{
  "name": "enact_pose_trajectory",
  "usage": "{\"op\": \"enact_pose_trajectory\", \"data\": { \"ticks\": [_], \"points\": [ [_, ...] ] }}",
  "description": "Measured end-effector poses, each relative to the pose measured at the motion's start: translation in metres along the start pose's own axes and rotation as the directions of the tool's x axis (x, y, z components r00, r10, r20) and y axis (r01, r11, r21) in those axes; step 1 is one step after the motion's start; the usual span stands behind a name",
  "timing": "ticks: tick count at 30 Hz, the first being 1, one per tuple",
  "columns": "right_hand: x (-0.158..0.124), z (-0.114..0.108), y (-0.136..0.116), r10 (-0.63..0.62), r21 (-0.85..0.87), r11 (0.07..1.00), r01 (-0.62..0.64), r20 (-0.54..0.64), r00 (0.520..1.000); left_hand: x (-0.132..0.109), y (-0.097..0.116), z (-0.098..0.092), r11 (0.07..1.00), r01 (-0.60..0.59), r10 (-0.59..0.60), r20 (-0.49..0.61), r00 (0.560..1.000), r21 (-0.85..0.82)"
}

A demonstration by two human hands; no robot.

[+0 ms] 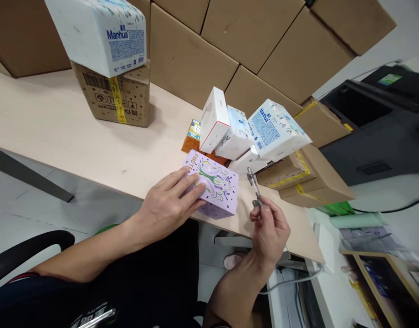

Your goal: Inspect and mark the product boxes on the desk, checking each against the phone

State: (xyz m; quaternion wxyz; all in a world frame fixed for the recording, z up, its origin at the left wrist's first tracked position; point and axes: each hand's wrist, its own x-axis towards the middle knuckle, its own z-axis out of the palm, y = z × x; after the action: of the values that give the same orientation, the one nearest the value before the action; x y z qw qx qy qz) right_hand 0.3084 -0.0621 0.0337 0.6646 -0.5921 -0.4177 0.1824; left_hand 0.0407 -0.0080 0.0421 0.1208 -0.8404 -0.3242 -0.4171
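Observation:
My left hand [168, 200] lies with its fingers stretched out over the top of a purple patterned box [218, 184]. The box, with green and gold print, sits at the table's near edge. To its right, my right hand [271, 225] is closed around a pen [253, 182] with a clear barrel. The pen points up and away from me, apart from the box. Behind the purple box are an orange box [189, 143], a white box [214, 120] and a tissue pack [235, 132], standing close together.
Another tissue pack [273, 127] tops boxes at right. A small carton [117, 98] bears a large tissue pack [124, 43] at left. Stacked cardboard boxes [192, 54] line the table's back. A black chair armrest [35, 241] is at lower left; a dark machine [370, 136] stands at right.

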Motion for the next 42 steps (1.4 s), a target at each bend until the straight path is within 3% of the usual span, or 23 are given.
{"op": "enact_pose_trajectory", "data": {
  "ticks": [4,7,12,20,27,42],
  "points": [
    [-0.003,-0.001,-0.005,0.054,0.320,0.946,-0.053,0.004,0.999,0.001,0.013,-0.006,0.996,0.009,-0.009,-0.003,1.000,0.087],
    [-0.004,0.000,-0.014,0.100,0.424,0.897,-0.127,0.085,0.991,0.003,0.025,-0.008,0.990,0.011,-0.011,-0.003,1.000,0.138],
    [-0.006,0.009,-0.040,0.057,0.337,0.931,-0.142,0.250,0.967,0.009,0.037,-0.005,0.983,0.008,-0.001,-0.041,0.999,0.182],
    [0.018,0.051,-0.059,0.000,0.245,0.966,-0.083,0.323,0.947,0.014,0.044,0.002,0.990,-0.003,0.001,0.014,1.000,0.138],
    [0.046,0.082,-0.056,0.064,0.041,0.992,-0.117,0.639,0.767,0.009,0.043,0.015,0.992,-0.029,0.036,-0.057,0.998,0.122],
    [0.041,0.085,-0.058,0.042,-0.185,0.977,0.110,0.665,0.746,0.007,0.041,0.014,0.995,-0.024,0.030,-0.062,0.998,0.098]
  ]
}}
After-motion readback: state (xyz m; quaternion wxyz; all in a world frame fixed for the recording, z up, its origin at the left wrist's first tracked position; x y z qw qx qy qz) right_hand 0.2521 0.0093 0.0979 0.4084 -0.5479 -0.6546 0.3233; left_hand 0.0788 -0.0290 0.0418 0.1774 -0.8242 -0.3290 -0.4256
